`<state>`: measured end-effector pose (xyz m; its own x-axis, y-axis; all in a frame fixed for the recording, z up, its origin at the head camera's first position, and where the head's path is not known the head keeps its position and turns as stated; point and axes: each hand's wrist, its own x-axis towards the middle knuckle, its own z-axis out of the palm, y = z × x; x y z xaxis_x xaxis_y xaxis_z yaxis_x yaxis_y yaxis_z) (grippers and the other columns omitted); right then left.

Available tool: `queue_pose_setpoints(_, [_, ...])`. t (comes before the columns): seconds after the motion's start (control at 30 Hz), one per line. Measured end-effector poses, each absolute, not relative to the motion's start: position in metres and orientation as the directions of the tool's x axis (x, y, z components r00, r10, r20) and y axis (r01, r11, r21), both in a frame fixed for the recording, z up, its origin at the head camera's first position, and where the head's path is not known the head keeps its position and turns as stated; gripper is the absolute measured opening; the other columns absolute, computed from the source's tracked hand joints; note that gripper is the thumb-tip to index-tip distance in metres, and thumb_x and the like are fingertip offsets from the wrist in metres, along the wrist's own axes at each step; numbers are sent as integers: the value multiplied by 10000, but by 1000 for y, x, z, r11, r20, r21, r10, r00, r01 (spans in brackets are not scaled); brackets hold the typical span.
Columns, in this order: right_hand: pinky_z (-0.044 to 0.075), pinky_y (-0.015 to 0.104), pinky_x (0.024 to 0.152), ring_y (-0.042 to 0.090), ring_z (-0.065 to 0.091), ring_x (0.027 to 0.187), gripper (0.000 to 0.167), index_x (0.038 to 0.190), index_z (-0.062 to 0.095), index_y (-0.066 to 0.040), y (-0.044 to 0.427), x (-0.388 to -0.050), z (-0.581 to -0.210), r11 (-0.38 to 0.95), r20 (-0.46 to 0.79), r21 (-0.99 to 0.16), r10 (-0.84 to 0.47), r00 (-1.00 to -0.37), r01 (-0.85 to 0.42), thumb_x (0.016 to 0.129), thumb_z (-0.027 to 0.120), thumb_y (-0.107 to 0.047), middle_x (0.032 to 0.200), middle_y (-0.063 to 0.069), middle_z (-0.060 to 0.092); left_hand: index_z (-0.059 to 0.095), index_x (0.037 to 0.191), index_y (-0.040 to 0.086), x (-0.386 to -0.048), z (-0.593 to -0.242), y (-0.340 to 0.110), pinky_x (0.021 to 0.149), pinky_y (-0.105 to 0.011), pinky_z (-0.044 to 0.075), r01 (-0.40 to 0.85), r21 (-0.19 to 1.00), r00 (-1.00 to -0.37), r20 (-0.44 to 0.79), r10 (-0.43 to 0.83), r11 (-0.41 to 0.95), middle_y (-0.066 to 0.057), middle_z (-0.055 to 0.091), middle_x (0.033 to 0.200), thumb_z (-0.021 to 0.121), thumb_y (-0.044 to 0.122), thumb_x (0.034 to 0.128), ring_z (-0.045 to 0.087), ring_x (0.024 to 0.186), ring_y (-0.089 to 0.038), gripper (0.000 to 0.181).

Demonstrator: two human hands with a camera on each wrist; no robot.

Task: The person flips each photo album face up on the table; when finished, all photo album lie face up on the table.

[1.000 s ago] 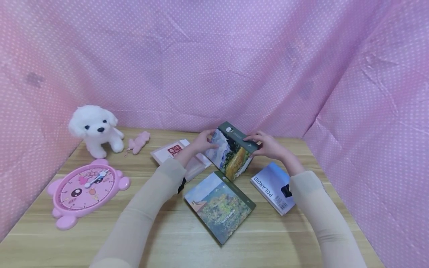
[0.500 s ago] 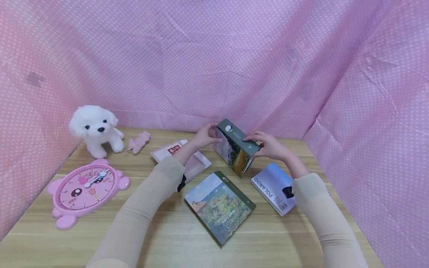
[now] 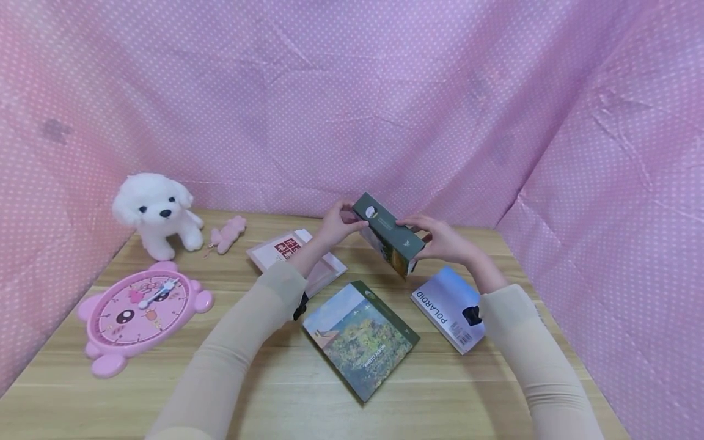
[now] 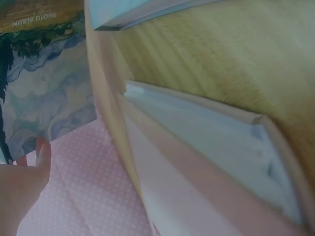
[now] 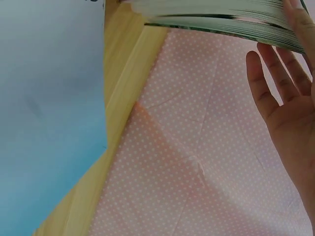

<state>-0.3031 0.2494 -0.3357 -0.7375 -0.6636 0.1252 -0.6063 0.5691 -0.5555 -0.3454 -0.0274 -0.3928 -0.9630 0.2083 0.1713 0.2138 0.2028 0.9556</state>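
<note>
Both hands hold a photo album (image 3: 389,226) at its two ends, its dark green spine facing up and its painted cover tipped toward the front. My left hand (image 3: 334,231) grips the far left end; in the left wrist view the thumb (image 4: 44,155) lies on the cover (image 4: 54,93). At the opposite end, my right hand (image 3: 444,241) pinches the album between thumb and fingers. The right wrist view shows its page edges (image 5: 211,22), slightly fanned. A second photo album (image 3: 360,342) lies flat in front, with a painted garden cover.
A blue POLAROID book (image 3: 448,308) lies under the right forearm. A pale book with red print (image 3: 324,269) lies beneath the left wrist. To the left are a white plush dog (image 3: 154,208), a small pink plush (image 3: 228,234) and a pink toy clock (image 3: 140,311). Pink dotted cloth (image 3: 352,110) surrounds the table.
The held album has tilted upright, so more of its spine and less of its cover shows. My left hand has risen slightly with it. The other things have stayed put.
</note>
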Motion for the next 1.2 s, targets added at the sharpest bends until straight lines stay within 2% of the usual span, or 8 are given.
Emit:
queue_pose_setpoints(0.2, [481, 522, 928, 338, 485, 1210, 856, 1437, 376, -91, 244, -299, -340, 529, 106, -620, -676, -730, -580, 711, 829, -118, 1423, 129, 427, 462, 1173, 28, -343, -397, -24, 925, -354, 504, 212, 955, -972, 182, 151, 210, -161, 610, 1123, 774, 187, 782, 603, 1055, -270, 525])
queue_pose_setpoints(0.43, [508, 493, 886, 331, 485, 1221, 838, 1441, 387, -213, 244, -304, -350, 496, 70, -662, -706, -705, -562, 725, 824, -219, 1435, 83, 425, 445, 1166, 7, -345, -406, -27, 947, -362, 495, 212, 959, -970, 183, 162, 186, -188, 613, 1117, 786, 158, 767, 605, 1064, -287, 546])
queue_pose_setpoints(0.53, [524, 472, 872, 359, 471, 1231, 805, 1436, 396, -195, 245, -305, -354, 455, 85, -681, -729, -679, -574, 745, 809, -190, 1437, 90, 422, 439, 1181, 17, -345, -409, -30, 947, -353, 497, 206, 963, -968, 175, 180, 172, -181, 595, 1139, 785, 145, 766, 598, 1075, -290, 556])
queue_pose_setpoints(0.7, [554, 323, 843, 343, 480, 1228, 762, 1433, 403, -192, 246, -306, -364, 426, 89, -693, -749, -656, -581, 772, 783, -186, 1400, 59, 473, 439, 1192, 32, -346, -414, -34, 932, -339, 509, 199, 968, -962, 164, 219, 150, -155, 542, 1186, 775, 89, 766, 593, 1079, -308, 545])
queue_pose_setpoints(0.77, [556, 304, 834, 336, 492, 1215, 744, 1424, 420, -190, 247, -306, -367, 422, 98, -695, -746, -658, -582, 773, 781, -186, 1379, 56, 496, 443, 1199, 31, -347, -416, -36, 923, -335, 514, 204, 968, -959, 168, 228, 148, -151, 533, 1193, 771, 76, 766, 595, 1073, -316, 545])
queue_pose_setpoints(1.03, [553, 410, 842, 355, 504, 1201, 648, 1385, 458, -84, 245, -303, -372, 423, 84, -704, -748, -658, -570, 806, 745, -121, 1398, 117, 475, 476, 1207, 49, -352, -418, -42, 873, -324, 532, 273, 932, -948, 218, 232, 238, -155, 553, 1155, 794, 73, 741, 596, 992, -307, 565])
queue_pose_setpoints(1.2, [538, 446, 864, 316, 544, 1163, 605, 1360, 489, -97, 246, -305, -377, 453, 89, -672, -736, -671, -586, 812, 742, -144, 1364, 108, 513, 491, 1191, 49, -351, -418, -45, 844, -329, 528, 276, 924, -949, 219, 228, 265, -162, 561, 1144, 794, 92, 747, 595, 955, -302, 538])
